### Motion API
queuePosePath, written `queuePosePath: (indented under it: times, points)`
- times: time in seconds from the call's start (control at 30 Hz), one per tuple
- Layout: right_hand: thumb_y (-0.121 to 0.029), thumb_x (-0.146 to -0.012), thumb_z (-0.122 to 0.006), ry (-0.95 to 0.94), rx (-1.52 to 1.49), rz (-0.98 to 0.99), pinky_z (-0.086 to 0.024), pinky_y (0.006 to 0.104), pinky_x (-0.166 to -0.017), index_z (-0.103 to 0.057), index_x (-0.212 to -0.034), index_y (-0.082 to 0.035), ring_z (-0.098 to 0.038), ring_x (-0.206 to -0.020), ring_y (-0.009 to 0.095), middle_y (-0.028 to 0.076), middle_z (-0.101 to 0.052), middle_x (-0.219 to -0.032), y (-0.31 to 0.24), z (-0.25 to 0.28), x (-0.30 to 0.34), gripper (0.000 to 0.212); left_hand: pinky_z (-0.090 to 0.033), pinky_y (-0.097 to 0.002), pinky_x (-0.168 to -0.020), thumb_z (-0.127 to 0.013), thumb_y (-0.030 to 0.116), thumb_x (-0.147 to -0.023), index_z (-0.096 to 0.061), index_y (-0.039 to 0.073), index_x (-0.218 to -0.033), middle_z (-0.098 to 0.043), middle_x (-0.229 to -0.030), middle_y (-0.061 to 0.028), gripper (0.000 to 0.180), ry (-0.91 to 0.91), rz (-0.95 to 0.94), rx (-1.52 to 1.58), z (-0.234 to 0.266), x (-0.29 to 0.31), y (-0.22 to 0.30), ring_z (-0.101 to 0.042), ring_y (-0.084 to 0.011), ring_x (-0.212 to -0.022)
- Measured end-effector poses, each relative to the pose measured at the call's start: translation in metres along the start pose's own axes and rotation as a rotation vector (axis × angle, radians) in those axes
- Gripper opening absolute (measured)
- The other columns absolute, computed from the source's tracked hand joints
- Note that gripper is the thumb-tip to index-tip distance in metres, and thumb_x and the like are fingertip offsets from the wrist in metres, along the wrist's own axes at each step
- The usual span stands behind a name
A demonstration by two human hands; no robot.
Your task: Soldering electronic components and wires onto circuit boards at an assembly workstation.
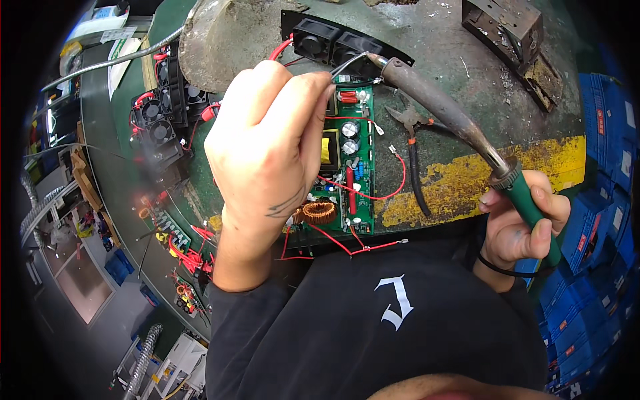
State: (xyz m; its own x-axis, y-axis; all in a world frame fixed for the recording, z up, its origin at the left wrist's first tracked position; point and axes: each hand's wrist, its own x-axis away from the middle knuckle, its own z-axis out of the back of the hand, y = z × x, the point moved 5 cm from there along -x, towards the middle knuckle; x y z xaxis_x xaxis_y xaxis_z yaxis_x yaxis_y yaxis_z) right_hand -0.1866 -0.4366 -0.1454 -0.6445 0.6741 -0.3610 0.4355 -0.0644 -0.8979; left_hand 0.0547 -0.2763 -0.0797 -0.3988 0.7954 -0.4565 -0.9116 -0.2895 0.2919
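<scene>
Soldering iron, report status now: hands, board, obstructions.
Right hand grips soldering iron, tip at top of circuit board. Left hand pinches wire there. Loose red leads and pliers beside board.

Green circuit board (pixel 347 160), red wires (pixel 373 197)

The left hand (pixel 270 143) hides the circuit board's (pixel 347 167) left part and whatever its fingertips pinch

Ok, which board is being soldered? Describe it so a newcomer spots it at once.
Start at the green workbench with the worn yellow stripe along its near edge. The green circuit board lies between the left hand and the soldering iron held in the right hand. Only it carries a copper coil, a yellow transformer and loose red wires.
</scene>
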Motion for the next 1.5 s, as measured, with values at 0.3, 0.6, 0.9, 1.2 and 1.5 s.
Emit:
queuePosePath:
  times: [0.3,0.6,0.9,1.2,1.5]
  points:
    - [-0.032,-0.103,-0.044,0.012,0.006,0.009,-0.059,0.0374,-0.058,-0.052,-0.122,-0.003,-0.066,-0.063,0.028,0.032,-0.064,-0.095,-0.001,-0.001,0.001,0.036,-0.049,-0.0354,-0.064,-0.079,0.001,-0.076,-0.071,0.006,-0.09,-0.055,-0.076,-0.0074,0.016,-0.006,0.023,0.012,0.002,-0.001,0.0,-0.059,-0.0256,-0.071]
    - [-0.032,-0.103,-0.045,-0.014,0.014,0.012,-0.059,0.0374,-0.059,-0.051,-0.122,-0.003,-0.066,-0.064,0.028,0.032,-0.065,-0.096,0.0,-0.004,0.0,0.035,-0.049,-0.0356,-0.065,-0.08,0.001,-0.076,-0.071,0.006,-0.09,-0.055,-0.077,-0.0074,0.017,-0.003,0.026,0.003,0.0,-0.001,0.0,-0.059,-0.0256,-0.072]
    - [-0.031,-0.103,-0.044,-0.01,0.003,0.016,-0.059,0.0366,-0.057,-0.051,-0.122,-0.003,-0.067,-0.064,0.028,0.031,-0.064,-0.095,0.0,-0.005,-0.001,0.035,-0.05,-0.0354,-0.065,-0.08,0.001,-0.077,-0.07,0.006,-0.089,-0.055,-0.078,-0.0076,0.016,0.0,0.019,-0.006,0.0,-0.001,0.0,-0.06,-0.0258,-0.073]
    - [-0.035,-0.103,-0.046,0.07,-0.026,0.009,-0.057,0.0352,-0.049,-0.054,-0.123,-0.004,-0.066,-0.062,0.028,0.03,-0.064,-0.096,-0.001,-0.001,-0.001,0.038,-0.05,-0.0353,-0.066,-0.079,0.0,-0.076,-0.071,0.004,-0.091,-0.057,-0.079,-0.0082,0.017,0.013,0.049,0.012,0.005,0.002,-0.003,-0.061,-0.0266,-0.075]
    - [-0.046,-0.098,-0.053,0.39,-0.121,-0.137,-0.051,0.0321,-0.047,-0.06,-0.124,-0.012,-0.065,-0.064,0.025,0.022,-0.069,-0.1,0.009,0.035,0.016,0.043,-0.049,-0.0332,-0.066,-0.076,0.001,-0.076,-0.074,0.001,-0.091,-0.063,-0.081,-0.0103,0.016,0.198,-0.137,-0.052,0.054,0.002,0.005,-0.061,-0.0237,-0.073]
